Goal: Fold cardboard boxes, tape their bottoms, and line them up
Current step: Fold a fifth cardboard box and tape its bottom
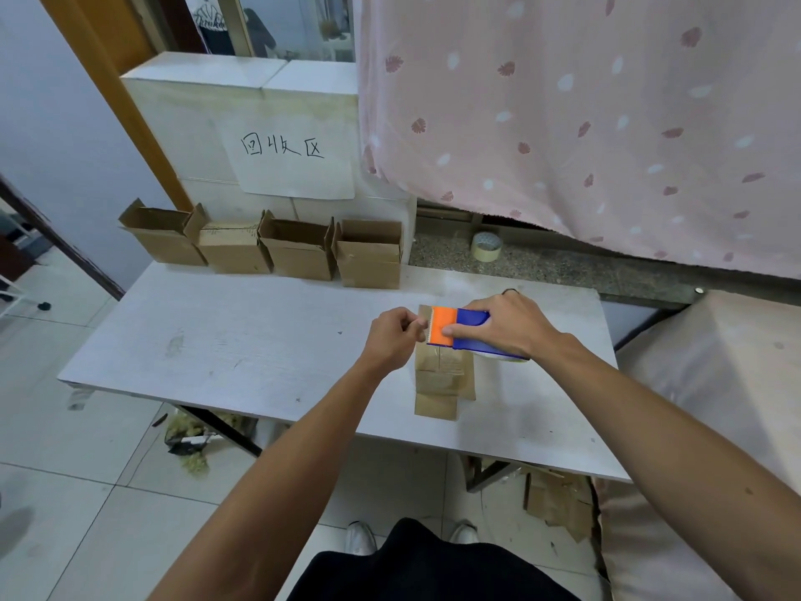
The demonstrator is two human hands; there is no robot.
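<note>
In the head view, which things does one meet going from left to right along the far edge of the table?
First open box, second box, third box, fourth box, roll of tape on the stone ledge.

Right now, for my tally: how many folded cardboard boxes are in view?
5. Four line the table's far edge: first box, second box, third box, fourth box. The fifth box sits by the left hand, under the right hand.

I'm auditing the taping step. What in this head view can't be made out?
In the head view:
- Tape strip: too thin to see whether the left hand pinches it beside the tape dispenser.
- Top seam of the box: covered by the tape dispenser and right hand.
- Bottoms of the four lined-up boxes: face down on the table.
</note>
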